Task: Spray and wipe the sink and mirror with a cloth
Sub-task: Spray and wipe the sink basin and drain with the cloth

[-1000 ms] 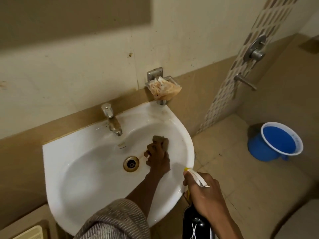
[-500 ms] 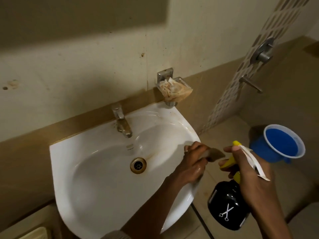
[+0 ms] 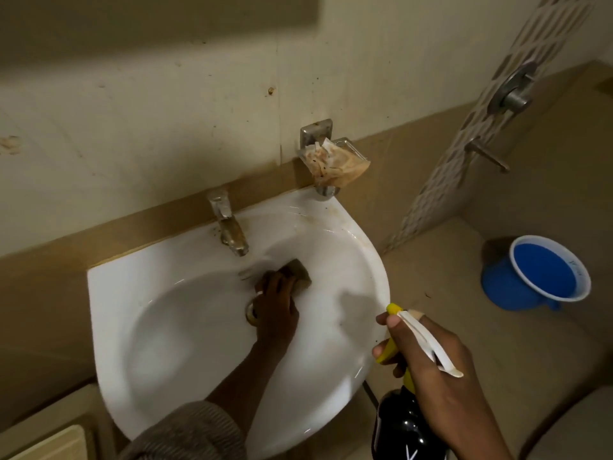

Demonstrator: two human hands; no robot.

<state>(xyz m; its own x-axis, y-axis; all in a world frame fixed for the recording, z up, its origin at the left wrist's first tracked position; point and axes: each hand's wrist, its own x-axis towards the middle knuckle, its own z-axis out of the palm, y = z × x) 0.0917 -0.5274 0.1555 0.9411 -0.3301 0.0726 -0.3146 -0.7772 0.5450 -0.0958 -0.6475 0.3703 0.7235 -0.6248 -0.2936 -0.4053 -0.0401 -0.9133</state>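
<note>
A white wall-mounted sink (image 3: 159, 327) fills the middle of the view, with a tarnished metal tap (image 3: 229, 224) at its back. My left hand (image 3: 275, 307) presses a small brown cloth (image 3: 298, 270) against the basin just below the tap and partly covers the drain. My right hand (image 3: 428, 356) holds a black spray bottle (image 3: 398, 426) with a yellow and white trigger head beside the sink's right rim. The mirror's lower edge shows as a dark band at the top of the view.
A metal soap dish (image 3: 335, 157) holding a stained wrapper hangs on the wall above the sink's right corner. A blue mug (image 3: 534, 277) stands on the tiled floor at right. Wall taps (image 3: 510, 94) stick out at upper right.
My left hand has moved the cloth from the sink's right rim back into the basin below the tap. My right hand with the bottle has shifted lower and slightly left.
</note>
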